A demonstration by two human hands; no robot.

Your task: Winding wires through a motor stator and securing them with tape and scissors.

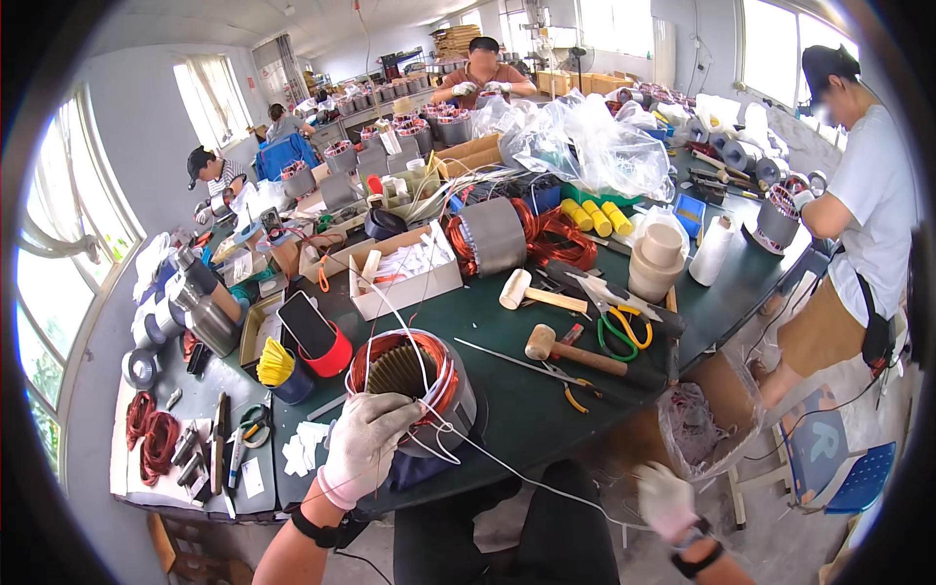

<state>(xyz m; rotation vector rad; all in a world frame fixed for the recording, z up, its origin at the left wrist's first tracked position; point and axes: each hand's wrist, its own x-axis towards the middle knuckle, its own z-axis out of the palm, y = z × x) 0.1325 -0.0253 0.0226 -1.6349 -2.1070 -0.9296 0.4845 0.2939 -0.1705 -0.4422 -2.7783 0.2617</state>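
Note:
A motor stator (458, 414) with a grey metal body and copper windings stands upright at the table's near edge. White cord (531, 480) loops around its top winding and crosses itself at the near right side. My left hand (369, 441), in a white glove, rests at the stator's near rim, its fingers closed on the cord. Out to the right, beyond the table edge, my gloved right hand (668, 499) is blurred by motion. The cord runs slackly from the stator to this hand, which appears closed on it.
Right of the stator lie mallets (575, 349), scissors (622, 331) and pliers (567, 390). A phone (306, 324) leans in a red holder at left. A lined waste box (717, 414) stands below the right edge. A person (858, 195) works at right; others sit farther back.

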